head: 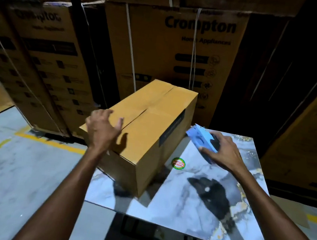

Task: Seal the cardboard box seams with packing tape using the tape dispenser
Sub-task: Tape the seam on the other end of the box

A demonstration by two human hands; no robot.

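Cardboard lay under my left hand (102, 128), which sat at the 8 o'clock corner of the box (152, 134), fingers loose and apart, gripping nothing. Whether they touched the top flap I could not tell. The box stood on the left part of the table (174, 205), toward 10 o'clock. Its seam (145, 110) ran from 7 to 1 o'clock, gaping a little, with no tape that I could see. I judged the box light, stiff at its edges but springy along the seam. A flat palm beside the seam would hold the flaps down better than any grip. At the box's 3 o'clock, just beside its wall, my right hand (223, 153) was clamped on the blue dispenser (200, 139), thumb on its side, fingers over its back. It seemed hard, light plastic, best held by the handle, with the cutting end kept away from skin.
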